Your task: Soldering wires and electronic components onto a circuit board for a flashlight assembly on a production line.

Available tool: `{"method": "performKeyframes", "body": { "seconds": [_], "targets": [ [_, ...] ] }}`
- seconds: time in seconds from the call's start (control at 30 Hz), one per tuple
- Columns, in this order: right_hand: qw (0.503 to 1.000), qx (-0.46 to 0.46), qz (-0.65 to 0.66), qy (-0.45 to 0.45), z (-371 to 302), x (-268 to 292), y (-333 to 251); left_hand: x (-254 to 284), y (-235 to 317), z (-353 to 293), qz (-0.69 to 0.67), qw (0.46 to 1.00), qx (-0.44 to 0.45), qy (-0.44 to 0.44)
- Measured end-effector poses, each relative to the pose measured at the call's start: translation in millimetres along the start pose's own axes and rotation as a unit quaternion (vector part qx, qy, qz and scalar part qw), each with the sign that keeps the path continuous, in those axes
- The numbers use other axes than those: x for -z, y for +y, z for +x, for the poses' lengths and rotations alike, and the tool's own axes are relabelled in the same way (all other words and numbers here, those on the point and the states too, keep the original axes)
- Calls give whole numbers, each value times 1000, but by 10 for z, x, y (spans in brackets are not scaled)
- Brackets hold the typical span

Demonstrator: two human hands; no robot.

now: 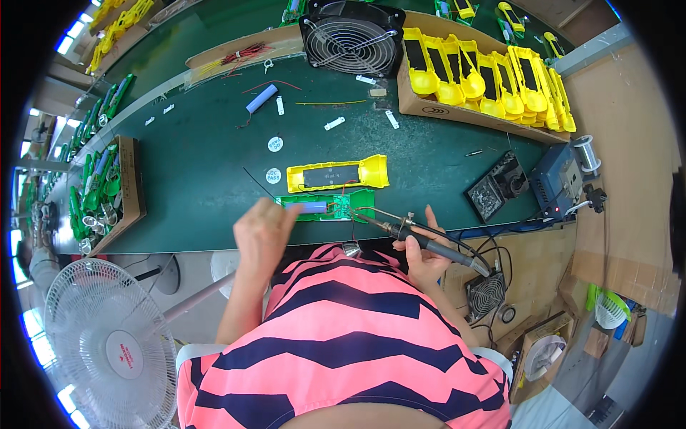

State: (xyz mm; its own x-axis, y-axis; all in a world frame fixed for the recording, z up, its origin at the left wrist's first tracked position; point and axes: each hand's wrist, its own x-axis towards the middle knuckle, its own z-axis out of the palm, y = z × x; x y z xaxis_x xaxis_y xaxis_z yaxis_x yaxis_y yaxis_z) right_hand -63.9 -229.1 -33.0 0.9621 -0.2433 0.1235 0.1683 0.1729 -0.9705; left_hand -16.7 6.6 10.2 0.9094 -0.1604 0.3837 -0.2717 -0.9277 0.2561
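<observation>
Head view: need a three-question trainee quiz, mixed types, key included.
1. What does the person's right hand hold?
2. True or false: on the bench, the green plastic housing lies nearer the person than the single yellow plastic housing beside it.
3. The cardboard box at the bench's far right holds: A) cooling fans, B) yellow plastic housings, C) solder spools.

Key: 1. Soldering iron; 2. True; 3. B.

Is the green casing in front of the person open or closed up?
Open: the green casing shows its purple cell and circuit board, and the yellow shell lies beyond it.
</observation>
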Motion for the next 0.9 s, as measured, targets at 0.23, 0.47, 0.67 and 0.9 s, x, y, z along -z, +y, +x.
{"method": "performKeyframes", "body": {
  "seconds": [0.23, 0.47, 0.67, 0.9],
  "targets": [
    [982, 96, -140, -84, 168, 54, -31, 35, 52, 168, -121, 988, -87, 29],
    [999, -36, -22, -34, 185, 20, -85, -258, 136, 7, -189, 967, -169, -25],
    [996, -4, -60, -72, 250, 20, -94, -175, 207, 73, -136, 972, -180, -71],
    [996, -41, -46, -63, 260, -40, -87, -153, 192, 90, -149, 969, -168, -104]
  ]
}}
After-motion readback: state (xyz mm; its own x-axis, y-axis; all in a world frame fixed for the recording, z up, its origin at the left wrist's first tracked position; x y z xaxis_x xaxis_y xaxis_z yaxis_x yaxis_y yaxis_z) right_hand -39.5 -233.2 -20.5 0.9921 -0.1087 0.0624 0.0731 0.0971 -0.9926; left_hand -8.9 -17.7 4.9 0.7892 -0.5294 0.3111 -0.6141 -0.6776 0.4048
